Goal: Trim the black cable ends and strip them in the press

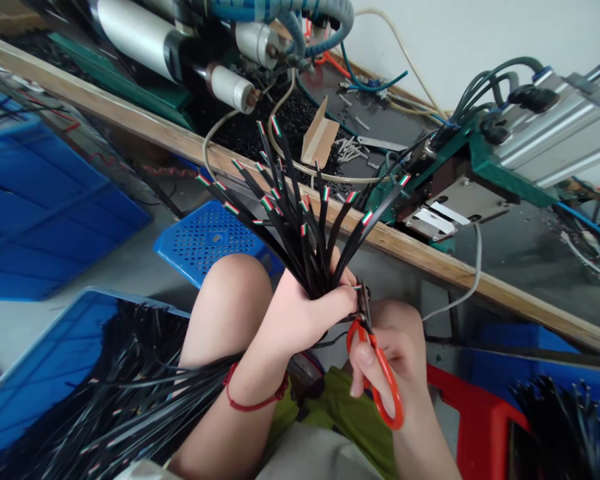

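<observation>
My left hand is closed round a bundle of black cables. Their cut ends fan out upward and show short red, white and green wire tips. One cable end pokes out by my left thumb, between or right beside the blades of a pair of scissors with orange-red handles. My right hand grips these scissors, fingers through the loops, just right of my left hand. The cables' long tails run under my left forearm towards a heap of black cables at the lower left.
A wooden-edged bench crosses ahead, carrying a machine with silver cylinders, black scraps, a cardboard piece and another machine at the right. Blue crates, a blue stool and a red stool stand below.
</observation>
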A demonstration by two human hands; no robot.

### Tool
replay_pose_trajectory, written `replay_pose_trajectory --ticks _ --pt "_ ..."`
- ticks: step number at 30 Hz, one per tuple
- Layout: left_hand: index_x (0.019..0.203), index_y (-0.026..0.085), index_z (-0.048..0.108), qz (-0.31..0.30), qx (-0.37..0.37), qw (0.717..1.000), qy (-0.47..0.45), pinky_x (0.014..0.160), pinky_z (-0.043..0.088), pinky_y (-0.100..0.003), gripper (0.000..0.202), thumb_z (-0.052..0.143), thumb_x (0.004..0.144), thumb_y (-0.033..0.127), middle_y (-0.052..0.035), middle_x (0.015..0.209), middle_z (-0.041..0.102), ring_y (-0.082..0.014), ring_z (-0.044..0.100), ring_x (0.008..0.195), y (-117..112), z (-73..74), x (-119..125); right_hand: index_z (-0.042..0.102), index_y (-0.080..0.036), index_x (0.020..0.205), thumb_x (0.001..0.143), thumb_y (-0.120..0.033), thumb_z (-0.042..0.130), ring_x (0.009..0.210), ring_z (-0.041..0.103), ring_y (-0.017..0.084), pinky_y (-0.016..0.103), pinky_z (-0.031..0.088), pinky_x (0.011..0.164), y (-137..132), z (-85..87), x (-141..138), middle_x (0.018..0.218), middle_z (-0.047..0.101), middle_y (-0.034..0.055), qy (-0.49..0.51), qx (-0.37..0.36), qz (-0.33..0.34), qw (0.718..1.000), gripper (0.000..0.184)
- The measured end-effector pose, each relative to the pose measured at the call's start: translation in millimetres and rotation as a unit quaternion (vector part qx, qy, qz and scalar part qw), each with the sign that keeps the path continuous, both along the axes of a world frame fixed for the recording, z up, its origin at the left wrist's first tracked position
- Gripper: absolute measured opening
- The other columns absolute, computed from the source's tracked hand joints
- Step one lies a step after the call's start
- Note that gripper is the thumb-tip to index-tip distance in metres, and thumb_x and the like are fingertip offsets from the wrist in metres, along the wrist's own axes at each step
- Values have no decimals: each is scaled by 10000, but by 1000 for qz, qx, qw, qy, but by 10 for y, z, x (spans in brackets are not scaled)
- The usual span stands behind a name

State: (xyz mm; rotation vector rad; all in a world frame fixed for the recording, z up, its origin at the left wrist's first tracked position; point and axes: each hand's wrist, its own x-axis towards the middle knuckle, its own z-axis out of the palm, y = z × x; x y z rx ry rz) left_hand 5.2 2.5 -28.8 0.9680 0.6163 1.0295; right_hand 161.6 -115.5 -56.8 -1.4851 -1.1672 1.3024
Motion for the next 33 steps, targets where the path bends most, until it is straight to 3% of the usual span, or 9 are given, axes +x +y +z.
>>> replay_pose_trajectory --ticks 6,15,25,33 --pt "688 211 666 0 0 1000 -3 485 391 -229 130 784 729 175 23 657 700 -73 454 488 -4 -3 5 664 -205 575 1053 -787 687 438 541 120 231 443 430 9 -48 75 511 567 16 5 11 43 999 754" --pt "693 208 674 9 7 1000 3 468 354 -232 123 783 734 171 28 682 704 -60 416 477 -4 -8 5 669 -204 588 1038 -780 720 436 572 131 237 443 428 -4 -64 81 512 612 28 8 -1 29 1000 733" --pt "697 207 673 2 6 1000 24 493 385 -232 117 776 746 184 21 690 678 -83 475 523 -7 -33 5 653 -209 580 1012 -813 725 410 549 127 236 442 415 -6 -69 64 486 623 32 10 -7 22 1000 746" --pt "693 204 680 0 3 1000 16 470 352 -222 106 770 744 176 24 673 684 -69 447 497 -9 6 2 677 -204 566 1060 -770 697 420 554 125 238 413 418 -9 -87 51 489 592 23 21 23 22 999 752"
